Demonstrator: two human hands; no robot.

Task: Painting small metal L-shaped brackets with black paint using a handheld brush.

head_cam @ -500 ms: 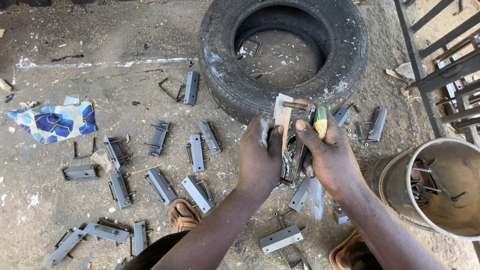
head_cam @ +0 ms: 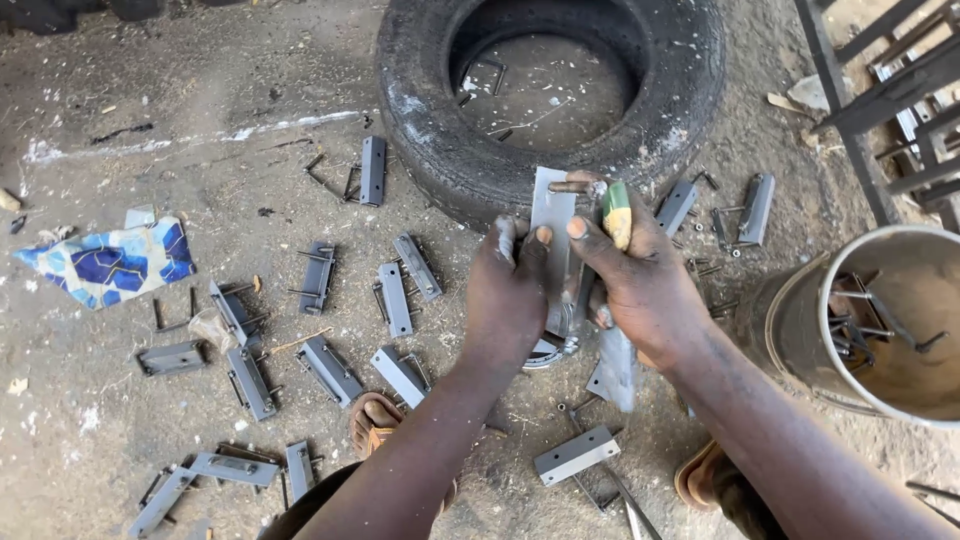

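Note:
My left hand (head_cam: 508, 298) and my right hand (head_cam: 640, 280) both grip an upright grey metal bracket (head_cam: 553, 215) in front of me, just below a worn black tyre (head_cam: 440, 140). The right hand also holds a small tool with a green and yellow handle (head_cam: 617, 212), pressed against a bolt at the bracket's top. Another bracket (head_cam: 614, 368) lies under my right wrist.
Several similar grey metal brackets (head_cam: 325, 368) with bent rods lie scattered on the dirt floor. A round metal bucket (head_cam: 800, 320) holding metal rods stands at the right. A blue patterned cloth (head_cam: 115, 262) lies at the left. A dark metal frame (head_cam: 880, 100) stands at the upper right.
Both hands still grip the bracket; they have shifted slightly and the bracket is held a little more upright.

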